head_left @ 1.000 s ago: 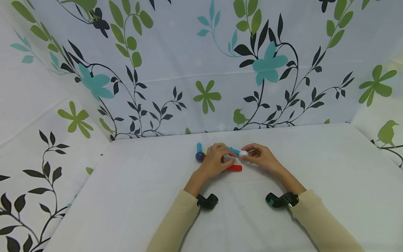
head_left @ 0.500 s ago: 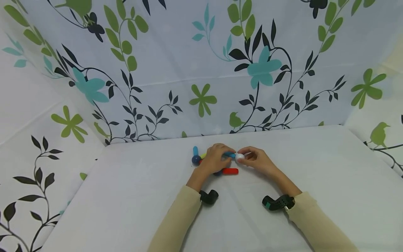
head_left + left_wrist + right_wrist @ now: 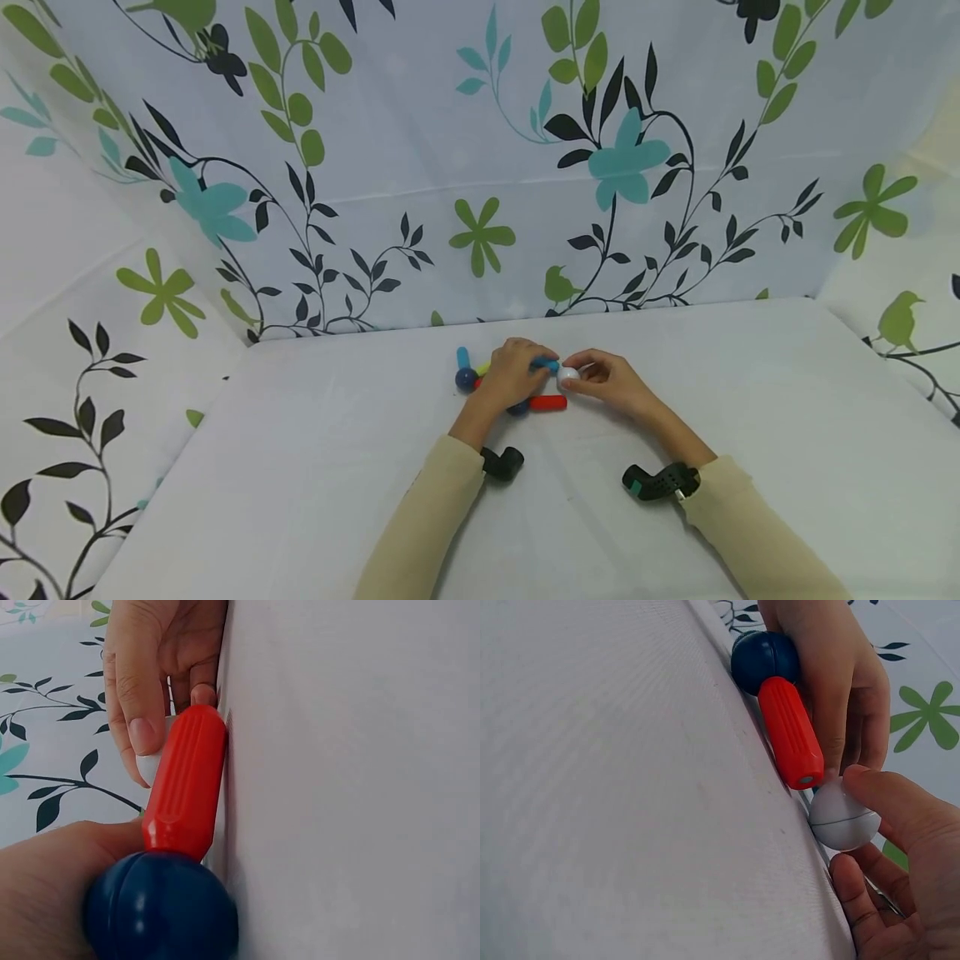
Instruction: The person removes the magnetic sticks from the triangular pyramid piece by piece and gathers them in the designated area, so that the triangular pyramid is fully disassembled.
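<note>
My left hand (image 3: 512,377) holds a light blue rod (image 3: 545,364) between thumb and fingers. The rod's end points at a white ball (image 3: 567,377), which my right hand (image 3: 609,380) pinches between thumb and fingertips. A thin seam runs around the ball (image 3: 845,819) in the right wrist view. On the near side of my left hand lies a ribbed red rod (image 3: 548,403), joined at one end to a dark blue ball (image 3: 518,408). In the left wrist view the red rod (image 3: 187,780) overlaps the white ball and hides most of it.
Left of my left hand, another dark blue ball (image 3: 467,380) touches a light blue rod (image 3: 462,358). A yellow-green rod (image 3: 483,368) and a bit of red show there, partly covered by the hand. White cloth covers the table (image 3: 337,467); a leaf-patterned curtain (image 3: 420,167) hangs behind.
My left fingers have moved onto the light blue rod, which lay beyond the fingertips before. The dark blue ball by the red rod has come into sight. The head view has shifted slightly.
</note>
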